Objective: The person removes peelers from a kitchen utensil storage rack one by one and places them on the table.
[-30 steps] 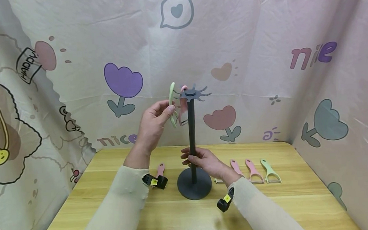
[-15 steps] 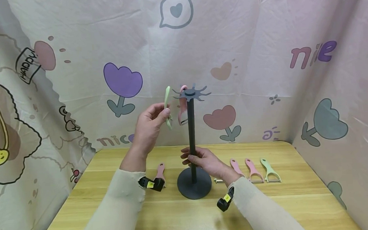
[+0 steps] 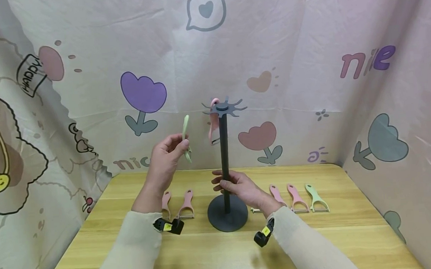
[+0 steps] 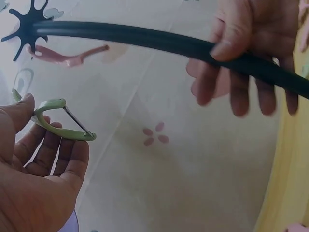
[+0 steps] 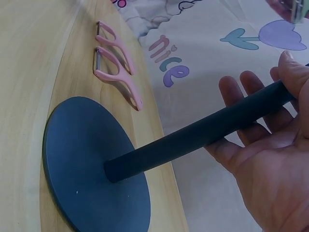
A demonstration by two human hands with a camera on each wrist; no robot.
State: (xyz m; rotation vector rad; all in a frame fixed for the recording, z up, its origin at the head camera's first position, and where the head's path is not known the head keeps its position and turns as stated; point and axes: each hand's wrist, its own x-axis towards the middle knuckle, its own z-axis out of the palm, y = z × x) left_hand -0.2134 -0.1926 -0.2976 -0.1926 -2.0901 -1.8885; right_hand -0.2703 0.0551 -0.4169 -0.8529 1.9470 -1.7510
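My left hand [image 3: 163, 161] pinches a green vegetable peeler [image 3: 185, 127] between thumb and fingers, upright in the air left of a dark stand [image 3: 224, 150]. In the left wrist view, the green peeler's [image 4: 72, 133] blade end points away from the palm. Lower on the stand's post, my right hand [image 3: 245, 189] grips it, thumb in front and fingers behind. From one of the stand's top hooks hangs a pink peeler [image 3: 213, 125]. The right wrist view shows the post [image 5: 193, 133] rising from the round base [image 5: 82, 159], with the thumb against it.
Two pink peelers [image 3: 186, 205] lie on the wooden table [image 3: 205, 256] left of the base. To its right are more peelers, including a pink one [image 3: 296, 197] and a green one [image 3: 316, 198]; my right wrist partly covers others. A patterned cloth [image 3: 290, 29] stands behind.
My left hand has moved left and down, away from the stand's top, still holding the green peeler. A second pink peeler on the left has come into sight. The right hand stays put.
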